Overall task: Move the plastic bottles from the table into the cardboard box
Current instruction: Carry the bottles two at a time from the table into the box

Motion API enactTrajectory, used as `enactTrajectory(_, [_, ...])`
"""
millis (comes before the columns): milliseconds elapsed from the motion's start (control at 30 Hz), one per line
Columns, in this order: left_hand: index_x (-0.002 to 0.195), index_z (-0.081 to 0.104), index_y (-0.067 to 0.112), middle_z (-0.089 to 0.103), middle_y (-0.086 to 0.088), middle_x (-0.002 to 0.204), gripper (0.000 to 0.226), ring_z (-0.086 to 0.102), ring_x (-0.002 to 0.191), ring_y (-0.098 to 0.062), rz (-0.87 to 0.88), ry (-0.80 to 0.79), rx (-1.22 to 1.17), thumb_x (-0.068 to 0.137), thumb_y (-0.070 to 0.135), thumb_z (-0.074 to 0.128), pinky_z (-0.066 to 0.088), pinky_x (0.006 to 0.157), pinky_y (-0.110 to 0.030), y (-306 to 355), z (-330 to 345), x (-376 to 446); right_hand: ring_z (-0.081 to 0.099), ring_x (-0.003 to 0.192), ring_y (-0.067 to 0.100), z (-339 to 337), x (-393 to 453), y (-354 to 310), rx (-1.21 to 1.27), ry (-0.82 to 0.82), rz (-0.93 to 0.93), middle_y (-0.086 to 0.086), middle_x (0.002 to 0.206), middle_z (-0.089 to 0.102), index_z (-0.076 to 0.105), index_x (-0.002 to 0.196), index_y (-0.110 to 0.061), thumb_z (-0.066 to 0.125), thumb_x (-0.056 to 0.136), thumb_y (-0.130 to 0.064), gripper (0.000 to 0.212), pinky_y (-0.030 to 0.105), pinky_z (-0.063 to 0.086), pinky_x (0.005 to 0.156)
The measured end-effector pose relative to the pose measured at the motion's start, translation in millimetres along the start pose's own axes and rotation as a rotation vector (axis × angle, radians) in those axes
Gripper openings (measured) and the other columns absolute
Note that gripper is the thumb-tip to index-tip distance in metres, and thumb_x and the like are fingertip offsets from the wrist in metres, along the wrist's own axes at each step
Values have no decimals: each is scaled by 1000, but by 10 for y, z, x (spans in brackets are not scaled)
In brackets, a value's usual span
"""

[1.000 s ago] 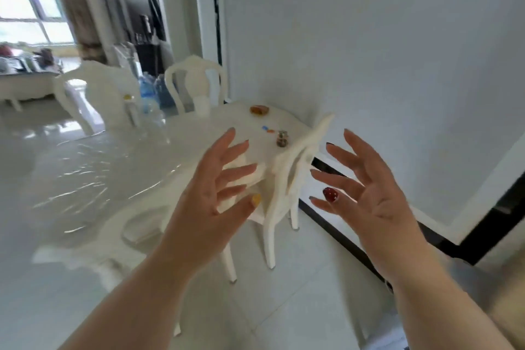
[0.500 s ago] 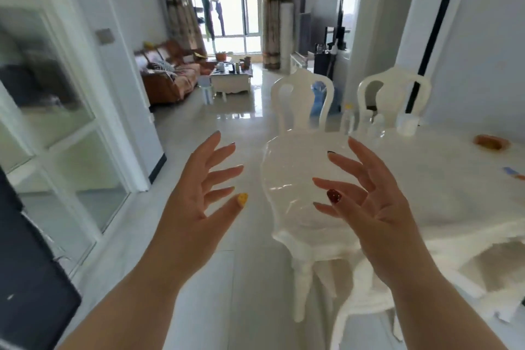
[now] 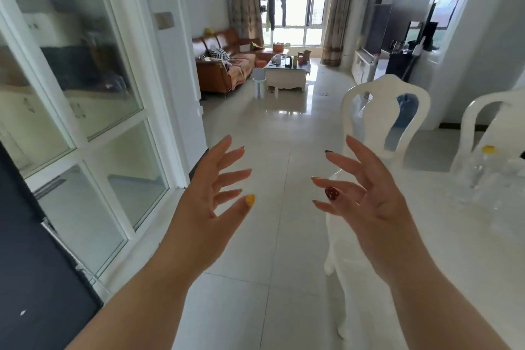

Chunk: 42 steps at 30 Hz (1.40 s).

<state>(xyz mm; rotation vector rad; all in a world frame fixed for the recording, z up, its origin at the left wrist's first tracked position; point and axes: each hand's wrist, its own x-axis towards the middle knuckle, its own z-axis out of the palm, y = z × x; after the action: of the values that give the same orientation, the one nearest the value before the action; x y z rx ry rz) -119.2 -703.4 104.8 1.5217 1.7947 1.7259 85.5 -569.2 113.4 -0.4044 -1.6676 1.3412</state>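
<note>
My left hand (image 3: 207, 207) and my right hand (image 3: 369, 202) are both raised in front of me, palms facing each other, fingers spread, holding nothing. A clear plastic bottle (image 3: 483, 167) with a yellow cap stands on the white table (image 3: 454, 236) at the right, with more clear bottles blurred beside it. My right hand hovers over the table's left end, well short of the bottles. No cardboard box is in view.
Two white chairs (image 3: 383, 111) stand behind the table on the right. A glass-paned white door (image 3: 71, 94) runs along the left. Tiled floor (image 3: 270, 150) leads to a brown sofa (image 3: 224, 65) and a coffee table (image 3: 287, 71) far ahead.
The view has swung left, from the wall and table to the hallway and living room. The table has slid to the right edge. Both hands keep the same open pose.
</note>
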Motion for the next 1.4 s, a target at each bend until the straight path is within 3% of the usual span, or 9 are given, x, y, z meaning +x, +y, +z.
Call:
enactTrajectory(133, [149, 31, 53, 53, 31, 142, 79, 59, 126, 2, -19, 0, 2, 92, 14, 70, 52, 92, -13, -380, 106, 787, 68, 114, 22, -61, 814, 329, -12, -7, 14, -11, 137, 61, 47, 141, -48, 75, 78, -35, 70, 46, 59, 88])
enactTrajectory(367, [148, 32, 55, 52, 26, 145, 77, 60, 128, -5, 22, -77, -72, 87, 25, 68, 52, 101, -42, -1077, 430, 2148, 68, 116, 18, -231, 1958, 998, -108, 58, 37, -15, 138, 59, 44, 141, -50, 77, 82, -42, 69, 53, 56, 92])
enactTrajectory(567, [149, 31, 54, 51, 29, 145, 75, 60, 127, -1, 99, -247, -128, 88, 33, 71, 51, 100, -32, -1745, 861, 3503, 68, 114, 19, -355, 2929, 1579, -187, 220, 20, -15, 136, 60, 43, 139, -54, 71, 76, -46, 69, 52, 57, 91])
enactTrajectory(733, [148, 33, 53, 53, 28, 144, 79, 60, 127, -3, 166, -447, -209, 84, 32, 74, 51, 100, -31, -1882, 1472, 4483, 68, 114, 20, -700, 3402, 1755, -221, 413, 18, -15, 135, 60, 44, 141, -52, 72, 77, -43, 70, 52, 56, 93])
enactTrajectory(833, [146, 35, 55, 54, 28, 143, 75, 61, 126, -5, 216, -601, -293, 84, 41, 75, 50, 100, -34, -1815, 2032, 4779, 69, 112, 21, -1040, 3381, 1783, -245, 587, 9, -14, 133, 61, 46, 140, -51, 74, 77, -38, 70, 49, 57, 91])
enactTrajectory(967, [142, 39, 55, 57, 27, 140, 76, 62, 125, -4, 251, -808, -432, 84, 19, 72, 49, 102, -35, -1630, 2946, 4841, 69, 112, 20, -1572, 3050, 1700, -350, 821, 27, -17, 132, 61, 45, 138, -55, 73, 77, -40, 70, 49, 57, 91])
enactTrajectory(1067, [144, 38, 48, 57, 24, 142, 76, 61, 125, -4, 287, -965, -516, 81, 16, 66, 49, 101, -31, -1374, 3658, 4700, 69, 113, 19, -1967, 2634, 1570, -442, 987, 50, -18, 133, 60, 42, 140, -55, 72, 78, -43, 70, 50, 57, 90])
enactTrajectory(1233, [144, 38, 49, 55, 26, 143, 75, 60, 126, -4, 371, -1142, -615, 82, 18, 66, 48, 100, -32, -962, 4589, 4346, 69, 113, 20, -2488, 1967, 1335, -537, 1223, 60, -17, 134, 60, 43, 139, -56, 72, 78, -42, 69, 52, 57, 91])
enactTrajectory(1400, [143, 40, 55, 55, 25, 143, 72, 61, 126, -7, 380, -1223, -636, 78, 37, 67, 49, 100, -36, -761, 5266, 4143, 69, 113, 18, -2888, 1598, 1252, -571, 1366, 115, -21, 132, 61, 42, 138, -59, 72, 76, -46, 69, 52, 56, 91])
